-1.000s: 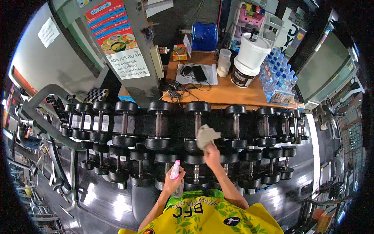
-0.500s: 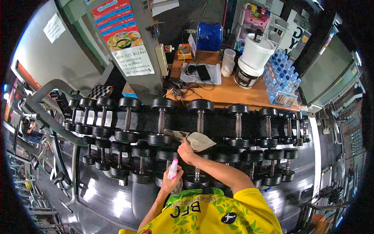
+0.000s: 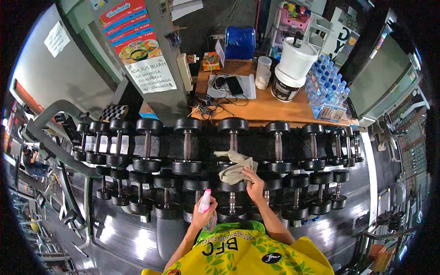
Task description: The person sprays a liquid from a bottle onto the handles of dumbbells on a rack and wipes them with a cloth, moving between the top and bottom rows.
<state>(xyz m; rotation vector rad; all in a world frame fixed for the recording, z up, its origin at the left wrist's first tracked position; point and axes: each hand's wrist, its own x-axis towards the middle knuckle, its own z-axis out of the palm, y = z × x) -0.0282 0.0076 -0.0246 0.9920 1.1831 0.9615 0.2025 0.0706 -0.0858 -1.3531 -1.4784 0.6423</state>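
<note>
My left hand [image 3: 204, 213] is wrapped round a spray bottle [image 3: 205, 200] with a pink and white head, held close to my chest. A crumpled beige cloth [image 3: 239, 170] is gripped in my right hand [image 3: 255, 184]. The cloth drapes over the near end of a black dumbbell [image 3: 233, 124] in the upper row, hiding part of it. Below the cloth lies a dumbbell of the lower row [image 3: 232, 200], partly covered. Left of the cloth is another upper-row dumbbell [image 3: 187, 146].
Behind the dumbbell rack stands a wooden desk [image 3: 256, 109] with stacked white buckets [image 3: 293, 64], several water bottles [image 3: 327, 85], a phone [image 3: 234, 85] and tangled cables. A grey pillar [image 3: 160, 98] with menus rises at the left. A curved machine frame [image 3: 43, 117] stands left of the rack.
My right hand and the cloth have moved right, from beside one upper-row dumbbell to the near end of the adjoining one. My left hand still holds the spray bottle in nearly the same place.
</note>
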